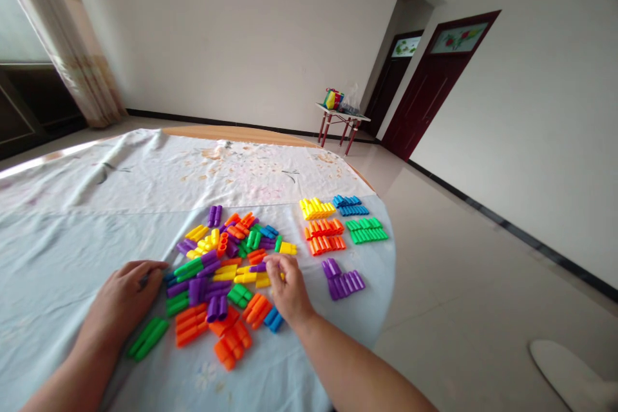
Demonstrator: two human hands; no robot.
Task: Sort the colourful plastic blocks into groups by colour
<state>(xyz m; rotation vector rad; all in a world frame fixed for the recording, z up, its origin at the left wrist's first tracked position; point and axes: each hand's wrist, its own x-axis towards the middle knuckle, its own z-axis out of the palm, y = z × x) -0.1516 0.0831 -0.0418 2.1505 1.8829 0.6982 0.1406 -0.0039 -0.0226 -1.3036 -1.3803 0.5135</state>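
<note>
A mixed pile of bullet-shaped plastic building blocks (196, 291) in purple, green, orange, yellow and blue lies on the cloth between my hands. My right hand (287, 280) is at the pile's right side, thumb and finger pinched on a purple block (259, 267). At the left edge rests my left hand (132, 290), its fingers stretched toward the pile and its fingertips beside a dark blue block (170, 279). To the right, blocks stand in colour groups: yellow (316, 208), blue (350, 205), orange (325, 237), green (367, 230) and purple (345, 282).
A pale floral tablecloth (232, 174) covers the round table, whose wooden rim (241, 134) shows at the far side. Beyond stands a small side table (344, 117) with bags on it. A white rounded object (570, 373) is at lower right.
</note>
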